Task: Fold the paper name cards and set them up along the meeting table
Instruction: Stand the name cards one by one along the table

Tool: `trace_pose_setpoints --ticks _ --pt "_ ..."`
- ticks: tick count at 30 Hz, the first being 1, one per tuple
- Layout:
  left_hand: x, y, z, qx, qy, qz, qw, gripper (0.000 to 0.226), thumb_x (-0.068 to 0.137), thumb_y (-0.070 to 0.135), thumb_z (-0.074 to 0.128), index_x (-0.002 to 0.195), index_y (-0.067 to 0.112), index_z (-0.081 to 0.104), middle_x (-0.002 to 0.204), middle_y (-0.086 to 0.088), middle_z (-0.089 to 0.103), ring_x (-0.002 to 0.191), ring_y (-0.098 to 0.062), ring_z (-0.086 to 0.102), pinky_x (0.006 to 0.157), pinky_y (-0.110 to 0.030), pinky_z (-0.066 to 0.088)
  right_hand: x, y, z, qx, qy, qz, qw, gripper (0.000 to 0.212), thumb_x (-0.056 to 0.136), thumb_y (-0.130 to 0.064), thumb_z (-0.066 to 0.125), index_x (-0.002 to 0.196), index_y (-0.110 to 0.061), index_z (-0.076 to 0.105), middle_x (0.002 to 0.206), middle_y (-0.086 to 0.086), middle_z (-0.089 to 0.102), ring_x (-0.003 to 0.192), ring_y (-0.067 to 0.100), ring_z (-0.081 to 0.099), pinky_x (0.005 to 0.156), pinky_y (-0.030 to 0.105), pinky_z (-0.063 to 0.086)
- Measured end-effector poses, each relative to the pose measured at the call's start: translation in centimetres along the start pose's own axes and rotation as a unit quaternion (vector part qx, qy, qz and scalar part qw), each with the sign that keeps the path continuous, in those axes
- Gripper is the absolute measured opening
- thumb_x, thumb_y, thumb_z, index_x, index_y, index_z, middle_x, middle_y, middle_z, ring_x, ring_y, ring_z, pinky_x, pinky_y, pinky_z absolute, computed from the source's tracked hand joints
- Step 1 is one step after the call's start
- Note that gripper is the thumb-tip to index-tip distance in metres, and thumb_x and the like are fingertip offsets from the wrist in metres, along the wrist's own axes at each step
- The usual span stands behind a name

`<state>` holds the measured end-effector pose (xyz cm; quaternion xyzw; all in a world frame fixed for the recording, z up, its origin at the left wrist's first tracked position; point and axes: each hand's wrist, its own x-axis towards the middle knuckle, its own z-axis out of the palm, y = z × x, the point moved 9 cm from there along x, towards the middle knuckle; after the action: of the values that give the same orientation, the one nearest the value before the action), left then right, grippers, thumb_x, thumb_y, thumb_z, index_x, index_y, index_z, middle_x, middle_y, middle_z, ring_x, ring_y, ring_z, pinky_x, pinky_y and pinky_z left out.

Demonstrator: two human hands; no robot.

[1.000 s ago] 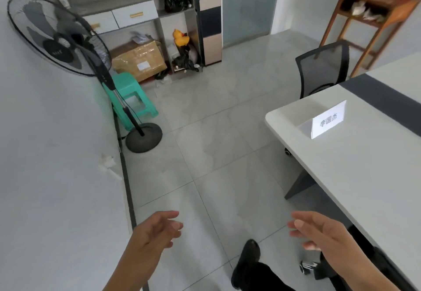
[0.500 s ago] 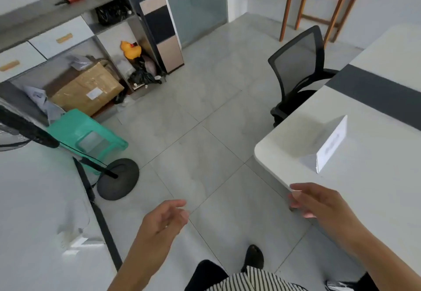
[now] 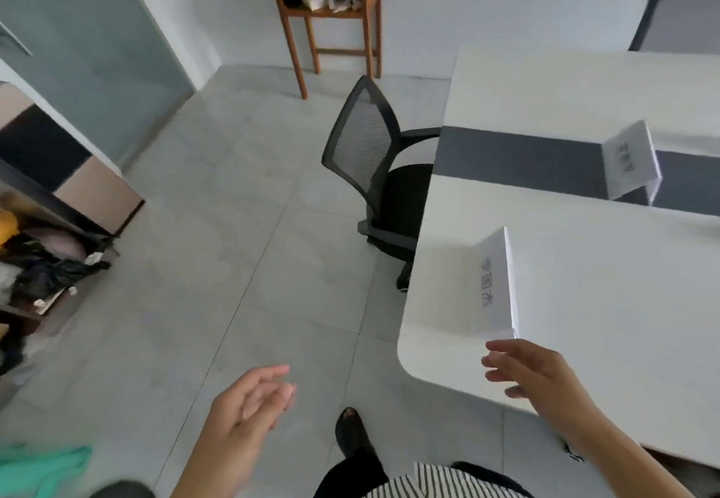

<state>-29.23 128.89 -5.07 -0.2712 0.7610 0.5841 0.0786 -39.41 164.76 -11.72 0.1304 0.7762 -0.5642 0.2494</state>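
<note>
A folded white name card (image 3: 494, 283) with printed characters stands tent-like near the rounded corner of the white meeting table (image 3: 607, 322). A second folded name card (image 3: 630, 160) stands farther along, on the table's dark grey stripe. My right hand (image 3: 533, 375) hovers over the table corner just below the near card, fingers apart, holding nothing. Over the floor to the left of the table, my left hand (image 3: 251, 404) is loosely spread and empty.
A black mesh office chair (image 3: 370, 154) is pushed against the table's left edge. A wooden side table (image 3: 327, 2) stands by the back wall. Cluttered shelves (image 3: 43, 260) line the left side. Another chair back (image 3: 678, 18) shows at far right. My foot (image 3: 350, 429) is on the tiled floor.
The view has swung to the right and nearer to the table, bringing a second name card into sight. My right hand has come over the table corner; both hands stay empty.
</note>
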Motion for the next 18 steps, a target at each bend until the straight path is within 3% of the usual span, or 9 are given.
trace_pose_setpoints --ticks 4,7,9,11,14,18 --pt "6.5 3.6 0.0 0.044 -0.075 0.018 0.996 0.026 0.077 0.033 0.068 0.101 0.022 0.067 0.091 0.001 0.076 0.088 -0.018 0.071 0.081 -0.034 0.053 0.8 -0.7 0.1 0.036 0.084 0.014 0.996 0.013 0.090 -0.016 0.062 0.102 -0.017 0.069 0.091 0.005 0.075 0.086 0.018 0.072 0.073 0.033 0.053" --pt "9.6 6.0 1.8 0.080 -0.132 0.033 0.988 0.048 0.063 0.053 0.064 0.103 0.026 0.067 0.095 0.006 0.075 0.088 -0.009 0.071 0.084 -0.033 0.052 1.6 0.4 -1.6 0.044 0.191 0.019 0.980 0.019 0.087 -0.021 0.067 0.106 -0.021 0.067 0.094 0.000 0.073 0.095 0.021 0.069 0.081 0.043 0.055" --pt "11.0 6.9 3.3 0.100 -0.161 0.035 0.981 0.046 0.063 0.053 0.062 0.103 0.031 0.067 0.099 0.009 0.075 0.091 -0.006 0.070 0.087 -0.034 0.051 2.0 1.2 -2.9 0.001 0.265 0.032 0.964 0.032 0.085 -0.027 0.069 0.116 -0.028 0.061 0.106 -0.008 0.069 0.102 0.013 0.064 0.088 0.042 0.051" --pt "12.2 7.2 4.7 0.109 -0.180 0.030 0.977 0.038 0.069 0.051 0.062 0.103 0.034 0.066 0.101 0.011 0.074 0.094 -0.004 0.069 0.088 -0.033 0.050 2.9 2.2 -3.9 -0.040 0.307 0.062 0.949 0.053 0.083 -0.034 0.070 0.131 -0.031 0.049 0.124 -0.006 0.060 0.112 0.015 0.058 0.090 0.039 0.046" --pt "13.1 7.5 6.3 0.139 -0.197 0.033 0.970 0.033 0.074 0.045 0.061 0.105 0.034 0.065 0.102 0.012 0.073 0.098 -0.006 0.068 0.086 -0.028 0.049 5.5 4.8 -3.7 -0.074 0.283 0.102 0.951 0.081 0.078 -0.045 0.072 0.144 -0.032 0.029 0.147 -0.001 0.041 0.130 0.024 0.046 0.099 0.045 0.042" --pt "13.8 7.4 6.7 0.176 -0.217 0.020 0.960 0.023 0.084 0.036 0.067 0.106 0.028 0.065 0.102 0.010 0.073 0.097 -0.010 0.069 0.081 -0.020 0.051 8.3 7.9 -1.7 -0.099 0.251 0.129 0.954 0.088 0.074 -0.053 0.071 0.146 -0.030 0.026 0.148 0.000 0.039 0.133 0.024 0.042 0.097 0.046 0.042"
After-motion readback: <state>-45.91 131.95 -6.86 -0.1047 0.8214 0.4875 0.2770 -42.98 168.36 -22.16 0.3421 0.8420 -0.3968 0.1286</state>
